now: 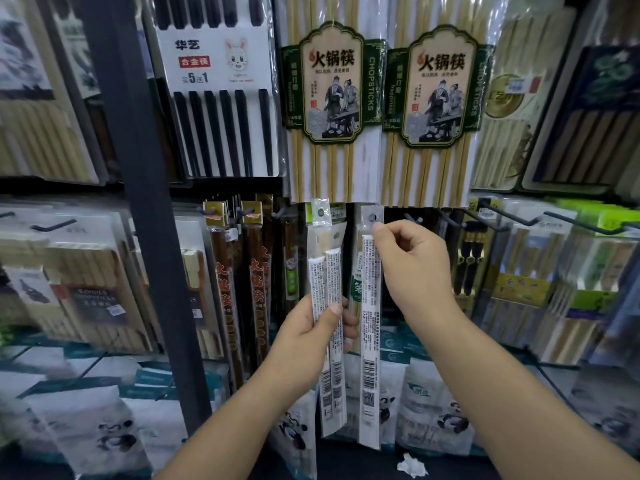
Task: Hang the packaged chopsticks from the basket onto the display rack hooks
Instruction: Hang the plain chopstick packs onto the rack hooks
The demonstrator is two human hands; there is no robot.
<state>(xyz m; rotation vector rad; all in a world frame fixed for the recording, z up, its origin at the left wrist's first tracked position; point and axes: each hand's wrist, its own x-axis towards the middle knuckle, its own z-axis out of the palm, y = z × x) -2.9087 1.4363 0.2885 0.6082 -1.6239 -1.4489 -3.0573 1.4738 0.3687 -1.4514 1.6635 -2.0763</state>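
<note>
My right hand [410, 261] pinches the top of a long clear pack of chopsticks [370, 327] just below its hang hole, held up in front of the rack. The hole sits level with the lower row of hooks; I cannot tell whether a hook passes through it. My left hand [311, 332] grips the middle of a bundle of similar narrow packs [327, 271], held upright to the left of the first pack. An empty dark hook [414, 218] juts out just right of my right thumb. The basket is out of view.
Big bamboo chopstick packs [329, 98] hang above. Dark red and brown chopsticks [256, 271] hang to the left, boxed sets [540, 271] to the right. A dark steel upright [138, 168] crosses the left side. Panda-printed bags [433, 410] fill the shelf below. Long wire hooks [505, 220] project at right.
</note>
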